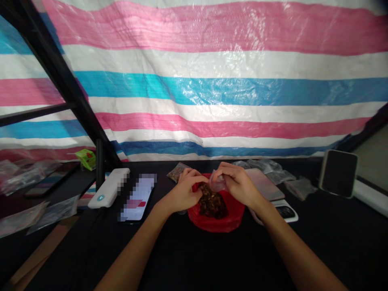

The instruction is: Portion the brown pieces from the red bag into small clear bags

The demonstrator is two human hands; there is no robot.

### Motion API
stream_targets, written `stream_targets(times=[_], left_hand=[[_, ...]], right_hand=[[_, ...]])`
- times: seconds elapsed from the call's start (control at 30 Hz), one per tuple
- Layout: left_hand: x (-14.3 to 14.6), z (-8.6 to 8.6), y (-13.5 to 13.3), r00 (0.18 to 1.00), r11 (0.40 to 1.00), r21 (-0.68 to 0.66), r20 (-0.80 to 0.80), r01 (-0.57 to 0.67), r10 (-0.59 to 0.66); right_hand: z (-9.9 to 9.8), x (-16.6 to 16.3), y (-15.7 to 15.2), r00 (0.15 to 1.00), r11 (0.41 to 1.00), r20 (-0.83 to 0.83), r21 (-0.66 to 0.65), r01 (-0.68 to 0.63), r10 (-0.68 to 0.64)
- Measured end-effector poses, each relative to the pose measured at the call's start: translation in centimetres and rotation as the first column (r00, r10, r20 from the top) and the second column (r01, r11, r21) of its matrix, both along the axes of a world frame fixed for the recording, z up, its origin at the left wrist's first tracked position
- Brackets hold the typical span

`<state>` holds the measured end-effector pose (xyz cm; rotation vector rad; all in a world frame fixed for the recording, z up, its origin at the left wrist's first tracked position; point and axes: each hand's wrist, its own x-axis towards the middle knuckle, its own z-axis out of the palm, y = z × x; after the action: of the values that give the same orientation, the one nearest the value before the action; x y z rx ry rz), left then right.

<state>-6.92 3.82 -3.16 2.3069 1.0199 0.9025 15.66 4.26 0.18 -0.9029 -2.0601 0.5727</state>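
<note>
A red plastic bag lies spread on the black table, with a heap of dark brown dried pieces in it. Over its right side, my right hand is closed on a small clear plastic bag. My left hand hovers at the left of the heap, thumb and index finger apart, the index fingertip close to the clear bag. Its other fingers are partly hidden. Behind my left hand lies a small filled clear bag of brownish bits.
To the left lie a lit phone and a white device. A digital scale with a metal plate sits right of the red bag. Several clear plastic bags lie behind it, near an upright dark-screened device. Striped sheeting hangs behind.
</note>
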Motion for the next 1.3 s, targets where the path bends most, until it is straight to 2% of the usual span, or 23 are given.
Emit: stream_targets(times=[0.1,0.2,0.3,0.37,0.43,0.5,0.57,0.63,0.73,0.77,0.83,0.9,0.97,1.03,1.17,1.3], left_hand=[[0.0,0.0,-0.1,0.996,0.997,0.026,-0.054,-0.066,0.067],[0.1,0.2,0.0,0.994,0.994,0.041,-0.044,-0.097,0.099],[0.0,0.4,0.3,0.975,0.972,0.088,-0.034,-0.217,0.221],[-0.3,0.4,0.7,0.922,0.92,0.119,-0.064,-0.373,0.382],[-0.9,0.1,1.1,0.815,0.829,0.148,-0.152,-0.54,0.558],[-1.8,-0.5,1.5,0.7,0.749,0.165,-0.271,-0.642,0.661],[-2.6,-1.4,1.9,0.667,0.747,0.135,-0.368,-0.65,0.647],[-3.2,-2.1,2.3,0.681,0.767,0.104,-0.398,-0.633,0.615],[-3.5,-2.4,2.8,0.737,0.79,0.088,-0.309,-0.607,0.6],[-3.4,-2.2,2.8,0.771,0.804,0.089,-0.238,-0.588,0.591],[-3.1,-1.5,2.8,0.853,0.853,0.115,-0.065,-0.509,0.518],[-2.5,-0.6,2.3,0.926,0.909,0.18,0.069,-0.377,0.37],[-1.9,0.4,1.6,0.969,0.934,0.261,0.086,-0.245,0.23],[-1.4,1.1,0.9,0.985,0.926,0.336,0.054,-0.172,0.163],[-0.9,1.5,0.3,0.986,0.899,0.404,0.064,-0.167,0.155],[-0.9,1.3,0.4,0.98,0.888,0.419,0.132,-0.19,0.147]], right_hand=[[0.0,0.4,0.2,1.0,1.0,0.024,0.007,0.017,-0.017],[0.0,0.8,0.4,0.999,1.0,0.046,0.015,0.015,-0.015],[-0.1,1.2,0.8,0.997,0.996,0.031,0.05,0.069,-0.071],[-0.3,1.7,1.2,0.984,0.979,-0.02,0.094,0.18,-0.179],[-0.7,2.4,1.9,0.948,0.94,-0.063,0.122,0.318,-0.313],[-1.3,3.2,2.6,0.905,0.896,-0.059,0.133,0.425,-0.421],[-2.0,4.0,3.3,0.868,0.857,0.002,0.161,0.49,-0.497],[-2.6,4.6,3.7,0.803,0.8,0.103,0.229,0.555,-0.587],[-2.9,4.7,3.8,0.661,0.674,0.181,0.359,0.645,-0.728],[-2.7,4.5,3.6,0.648,0.655,0.169,0.386,0.65,-0.743],[-2.0,3.7,3.0,0.709,0.689,0.13,0.409,0.598,-0.693],[-1.1,2.5,2.1,0.806,0.768,0.116,0.408,0.494,-0.58],[-0.3,1.1,1.0,0.858,0.821,0.146,0.405,0.402,-0.492],[0.1,-0.1,0.2,0.871,0.843,0.191,0.41,0.348,-0.453],[-0.1,-0.9,-0.2,0.878,0.852,0.174,0.383,0.357,-0.446],[-0.8,-0.4,0.7,0.892,0.889,0.148,0.248,0.385,-0.427]])
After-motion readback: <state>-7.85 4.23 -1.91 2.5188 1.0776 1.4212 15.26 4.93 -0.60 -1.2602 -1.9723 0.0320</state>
